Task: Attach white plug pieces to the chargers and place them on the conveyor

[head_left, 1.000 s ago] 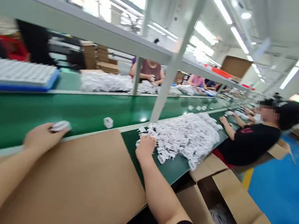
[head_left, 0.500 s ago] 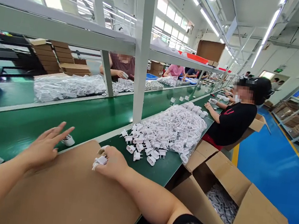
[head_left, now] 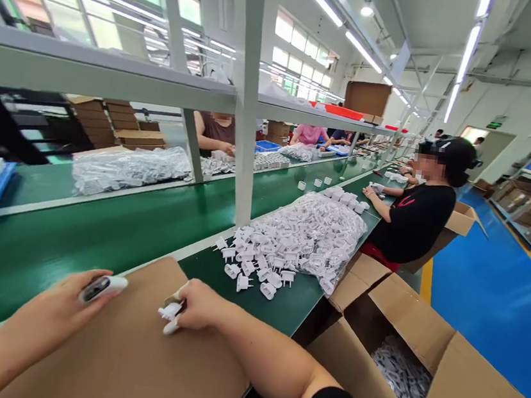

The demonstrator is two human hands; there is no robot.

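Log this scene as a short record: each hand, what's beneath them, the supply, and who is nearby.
Left hand: holds one white housing, dark face showing
Right hand: holds small white plug pieces
Beneath both: brown cardboard
Supply: white plug pile, partly in a clear bag
Nearby: co-worker in black shirt, beyond an open box

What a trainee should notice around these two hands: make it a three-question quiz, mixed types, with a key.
1. Multiple choice. What is in the left hand?
a) a pair of scissors
b) a white plastic case
c) a roll of tape

2. True or false: the right hand is empty.

3. Fill in the missing word: on the green table, the loose plugs lie at the near end of a clear plastic ____.

Key:
1. b
2. False; it holds small white parts.
3. bag
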